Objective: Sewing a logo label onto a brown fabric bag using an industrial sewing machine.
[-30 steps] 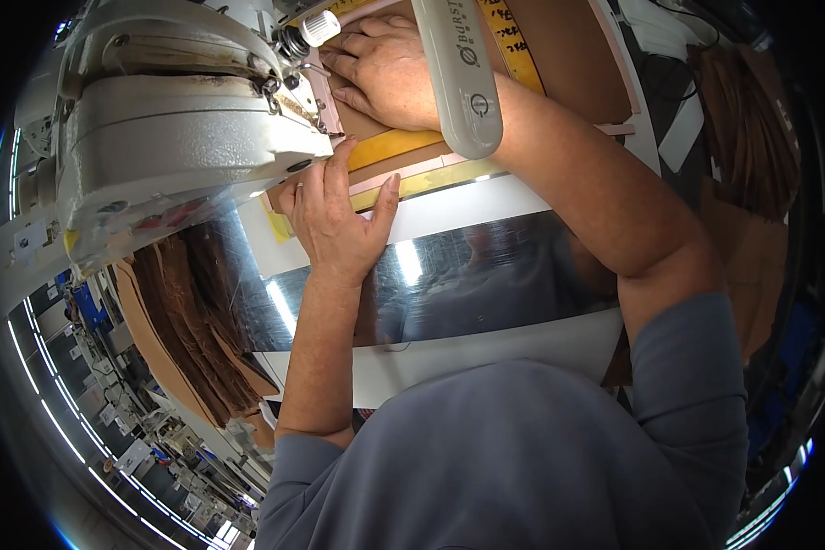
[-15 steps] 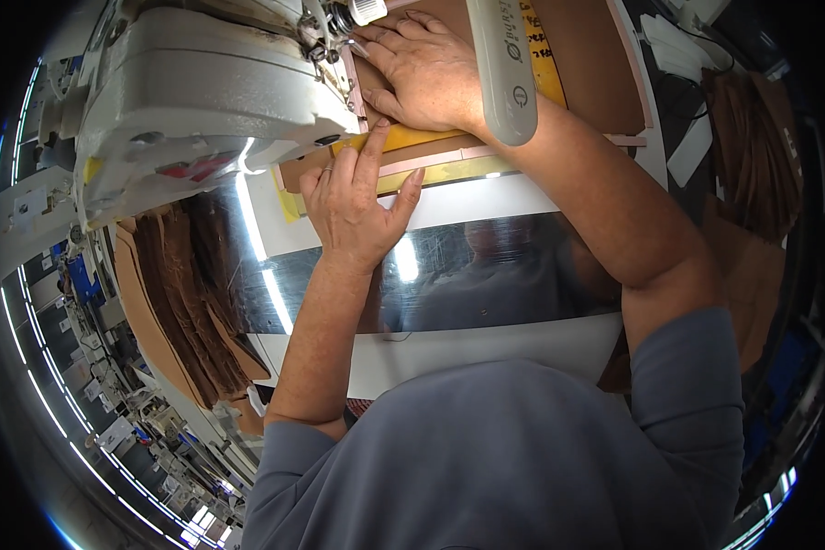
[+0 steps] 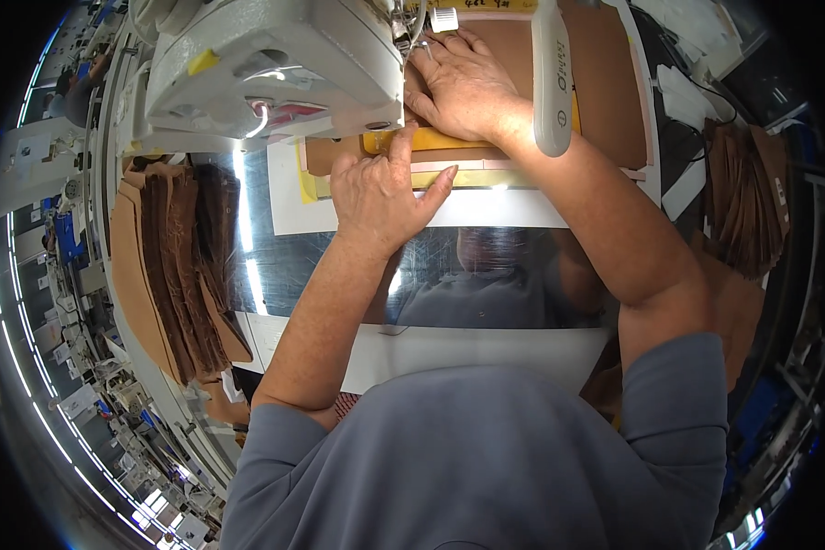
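Note:
My right hand (image 3: 467,92) lies flat on a brown leather-like panel (image 3: 605,82), its fingers spread near the needle area of a white sewing machine (image 3: 293,55). The machine partly hides those fingertips. Nearer to me, my left hand (image 3: 376,197) rests on the lower left of the work, thumb apart and index finger stretched forward. That index fingertip touches or nearly touches a yellow strip (image 3: 445,139) on the panel. A pink strip (image 3: 472,166) runs along the panel's near edge. Beneath lies a white sheet (image 3: 289,209). Neither hand grips anything.
A grey-white bar (image 3: 551,87) hangs over my right wrist. Stacked brown pieces (image 3: 170,266) stand at the left, and more brown pieces (image 3: 747,192) at the right. A shiny metal plate (image 3: 513,284) covers the table's near part. Dark cables (image 3: 678,55) lie at the far right.
The view has shifted, so the machine, hands and panel appear farther right. More of the panel's far side shows, with a yellow strip there. Both hands keep much the same pose on the work.

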{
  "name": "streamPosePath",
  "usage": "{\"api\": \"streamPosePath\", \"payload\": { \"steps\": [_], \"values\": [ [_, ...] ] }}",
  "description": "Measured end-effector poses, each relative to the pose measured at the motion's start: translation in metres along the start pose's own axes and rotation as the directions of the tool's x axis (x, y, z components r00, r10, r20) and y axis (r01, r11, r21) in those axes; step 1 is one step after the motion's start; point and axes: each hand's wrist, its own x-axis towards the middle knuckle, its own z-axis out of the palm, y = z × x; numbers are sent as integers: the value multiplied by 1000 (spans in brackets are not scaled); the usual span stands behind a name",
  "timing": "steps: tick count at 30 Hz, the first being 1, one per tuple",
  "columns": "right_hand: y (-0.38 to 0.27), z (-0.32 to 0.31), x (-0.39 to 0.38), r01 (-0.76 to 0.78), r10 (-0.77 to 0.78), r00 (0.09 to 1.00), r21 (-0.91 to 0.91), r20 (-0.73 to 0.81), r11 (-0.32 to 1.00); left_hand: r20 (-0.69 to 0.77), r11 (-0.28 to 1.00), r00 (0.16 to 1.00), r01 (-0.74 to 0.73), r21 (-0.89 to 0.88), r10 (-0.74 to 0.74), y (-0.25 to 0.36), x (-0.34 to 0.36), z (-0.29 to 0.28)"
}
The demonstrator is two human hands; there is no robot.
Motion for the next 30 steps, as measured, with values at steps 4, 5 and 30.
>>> {"api": "streamPosePath", "payload": {
  "steps": [4, 5, 30],
  "values": [
    [1, -1, 2, -8, 8, 1000, -2, 19, 1000, -21, 996, 997, -75, 38, 76, -9, 0, 0],
    [1, -2, 3, -2, 2, 999, 0, 41, 1000, -19, 996, 997, -78, 37, 78, -11, 0, -1],
    [2, -4, -1, 7, -3, 997, -54, 77, 998, 31, 999, 999, -33, -30, 33, 10, -2, 4]
  ]
}}
